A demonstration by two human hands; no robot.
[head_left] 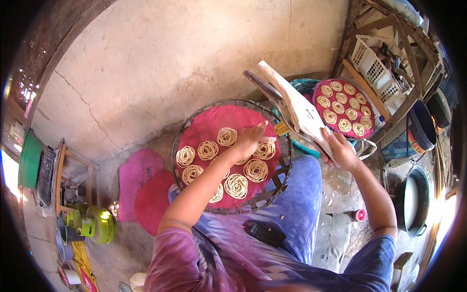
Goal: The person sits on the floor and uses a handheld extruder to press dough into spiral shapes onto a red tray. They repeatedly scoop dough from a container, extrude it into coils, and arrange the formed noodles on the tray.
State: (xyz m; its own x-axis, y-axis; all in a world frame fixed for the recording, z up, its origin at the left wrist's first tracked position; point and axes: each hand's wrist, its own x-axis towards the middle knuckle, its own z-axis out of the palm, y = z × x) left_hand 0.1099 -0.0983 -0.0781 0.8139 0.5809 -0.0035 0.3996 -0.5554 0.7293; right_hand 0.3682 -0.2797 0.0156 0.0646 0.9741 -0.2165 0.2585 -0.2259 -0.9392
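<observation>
My right hand (340,150) is closed around the near end of a wooden hand press (302,113), two long arms joined in a V and coated pale with dough. A yellow cylinder (281,128) sticks out from its left side, over the rim of a round woven tray (233,210). Several coiled noodle nests (236,186) lie on the tray's red cloth (206,124). Over the cloth's right half, my left hand (249,142) has forefinger and thumb apart near the yellow cylinder. It partly hides a noodle nest (265,150) beneath; my forearm covers others.
A second red-lined tray (335,118) full of nests stands at the right, by a white plastic basket (375,68). Dark basins (413,200) are at far right. Pink and red cloths (141,177) lie left, near a green gas cylinder (103,225). A wall (194,48) rises behind.
</observation>
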